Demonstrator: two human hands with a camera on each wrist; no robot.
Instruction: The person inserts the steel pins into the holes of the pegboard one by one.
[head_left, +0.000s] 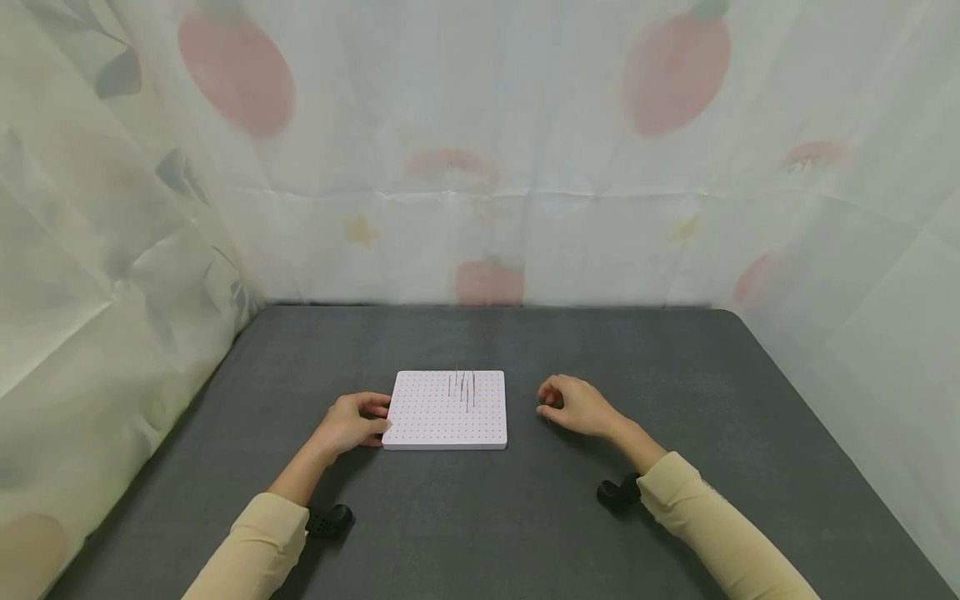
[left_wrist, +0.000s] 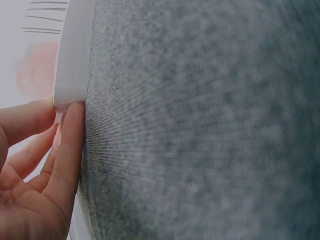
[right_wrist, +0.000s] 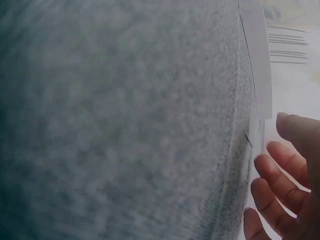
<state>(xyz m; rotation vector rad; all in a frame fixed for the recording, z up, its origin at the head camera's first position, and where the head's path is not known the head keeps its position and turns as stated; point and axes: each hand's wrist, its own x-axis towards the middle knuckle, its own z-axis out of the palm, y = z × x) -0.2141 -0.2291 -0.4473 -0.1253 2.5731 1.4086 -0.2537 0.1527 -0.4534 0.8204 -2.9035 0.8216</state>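
Note:
A white perforated board (head_left: 427,417) lies on the dark table, with several thin metal pins (head_left: 474,392) standing upright in its holes toward the back right. My left hand (head_left: 348,427) holds the board's left edge. In the left wrist view the thumb is on the top rim and a finger (left_wrist: 73,130) lies against the side, low by the table. My right hand (head_left: 576,406) hovers to the right of the board, fingers loosely bent, with a gap between thumb and fingertips. A small dark sliver (right_wrist: 248,139) shows on the table near those fingertips in the right wrist view.
The dark grey table (head_left: 480,525) extends around the board. A pale curtain (head_left: 562,125) with strawberry prints hangs behind it, and another curtain (head_left: 97,275) hangs along the left side. Black wrist devices (head_left: 330,522) sit under both forearms.

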